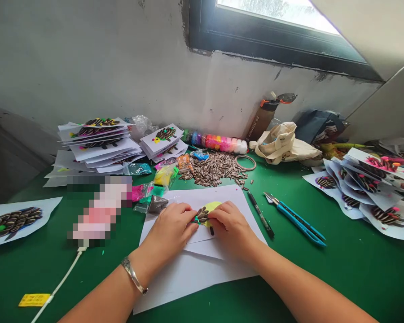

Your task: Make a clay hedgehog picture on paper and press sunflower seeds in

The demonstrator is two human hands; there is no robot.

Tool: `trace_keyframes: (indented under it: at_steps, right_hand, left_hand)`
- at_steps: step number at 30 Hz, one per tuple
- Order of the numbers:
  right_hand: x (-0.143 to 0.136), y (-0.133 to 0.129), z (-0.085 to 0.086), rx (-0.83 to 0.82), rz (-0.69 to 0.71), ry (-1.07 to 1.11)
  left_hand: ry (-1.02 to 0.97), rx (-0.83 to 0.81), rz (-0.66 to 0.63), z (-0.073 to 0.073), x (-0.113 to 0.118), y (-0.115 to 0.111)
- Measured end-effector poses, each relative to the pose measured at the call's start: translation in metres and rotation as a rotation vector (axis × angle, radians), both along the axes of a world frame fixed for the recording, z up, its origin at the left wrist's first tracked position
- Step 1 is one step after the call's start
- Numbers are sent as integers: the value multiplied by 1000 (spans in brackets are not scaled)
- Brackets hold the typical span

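On white paper [178,273] in front of me lies a picture with a yellow-green clay shape [212,207], partly covered by overlapping sunflower seeds [203,214]. My left hand [173,224] is at the left side of the shape, its fingers pinched together beside a bit of green clay and the seeds. From the right, my right hand [230,224] touches the yellow-green shape, its fingertips bent down at the seeds' edge. Whatever lies between the fingertips of either hand is too small to name. A small dark piece [212,230] sits below the shape.
Loose sunflower seeds [212,168] lie behind the paper, near bagged clay [164,175]. A pen [260,213] and blue tweezers [296,220] are at the right. Seed pictures are stacked at left [99,146] and right [366,188]. A white cable [65,276] crosses the left front.
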State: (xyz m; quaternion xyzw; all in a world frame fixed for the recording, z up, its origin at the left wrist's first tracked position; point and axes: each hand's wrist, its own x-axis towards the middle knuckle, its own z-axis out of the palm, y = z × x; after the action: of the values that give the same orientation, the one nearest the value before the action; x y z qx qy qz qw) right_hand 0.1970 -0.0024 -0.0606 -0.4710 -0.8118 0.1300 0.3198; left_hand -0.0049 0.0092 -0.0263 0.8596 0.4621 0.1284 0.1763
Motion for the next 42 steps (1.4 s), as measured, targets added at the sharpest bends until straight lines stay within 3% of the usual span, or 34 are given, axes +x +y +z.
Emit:
trace_keyframes:
  at_steps: [35, 42]
  right_hand:
    - [4, 1, 2, -41, -60, -107]
    - [29, 25, 15, -11, -166, -91]
  left_hand:
    - [18, 16, 13, -1, 0, -1]
    - [16, 9, 18, 0, 0, 0]
